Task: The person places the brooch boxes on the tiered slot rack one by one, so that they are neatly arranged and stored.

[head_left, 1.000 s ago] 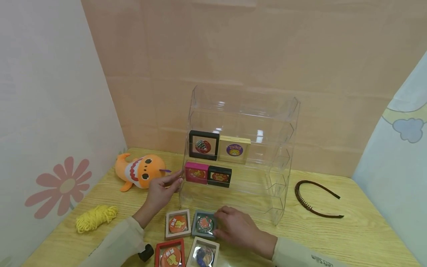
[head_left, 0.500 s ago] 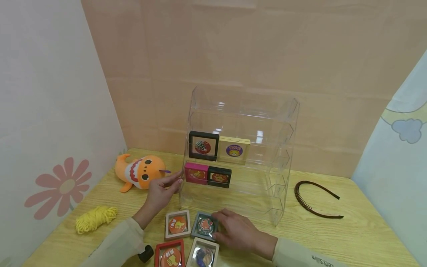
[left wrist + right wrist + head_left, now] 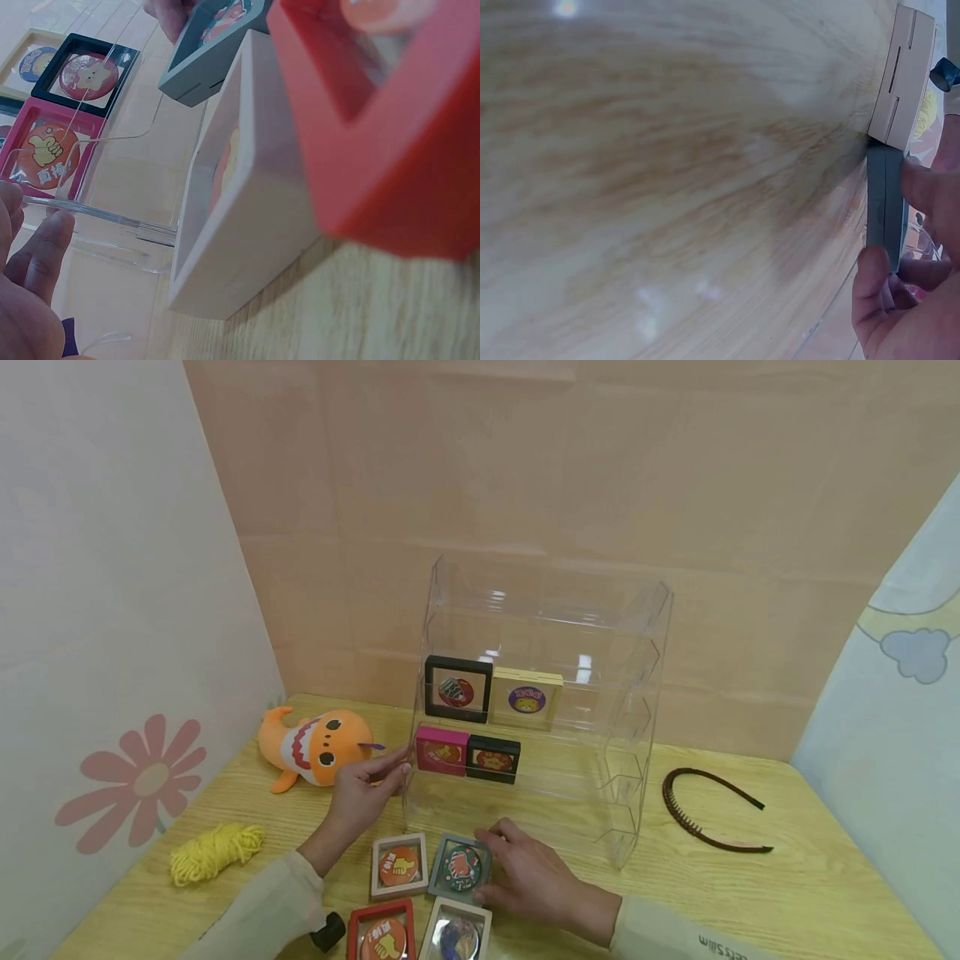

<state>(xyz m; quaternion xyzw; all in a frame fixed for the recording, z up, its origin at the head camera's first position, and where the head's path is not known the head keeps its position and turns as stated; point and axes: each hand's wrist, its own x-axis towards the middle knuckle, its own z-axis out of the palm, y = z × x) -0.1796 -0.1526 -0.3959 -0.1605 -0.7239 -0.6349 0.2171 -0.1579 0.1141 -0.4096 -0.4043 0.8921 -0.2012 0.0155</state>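
My left hand point(image 3: 362, 800) pinches the left edge of a clear acrylic tiered rack point(image 3: 558, 617) between thumb and fingers. My right hand point(image 3: 534, 878) holds a blue-grey display frame point(image 3: 460, 867) with a round badge by its right side; in the right wrist view thumb and fingertips touch the edges of this grey frame point(image 3: 885, 206). Around it lie a pale frame point(image 3: 399, 867), a red frame point(image 3: 382, 935) and a cream frame point(image 3: 457, 933). On the rack sit two black frames, including the larger black frame point(image 3: 458, 689), plus a yellow frame point(image 3: 527, 698) and a magenta frame point(image 3: 442, 751).
An orange plush shark point(image 3: 322, 747) lies left of the rack, behind my left hand. Yellow yarn point(image 3: 216, 853) rests at the table's left. A brown headband point(image 3: 686, 814) is on the right. Walls of cloth stand behind and at both sides.
My right hand's fingers have shifted slightly at the blue-grey frame's right edge, and that frame has turned a little. The left hand stays on the rack's edge.
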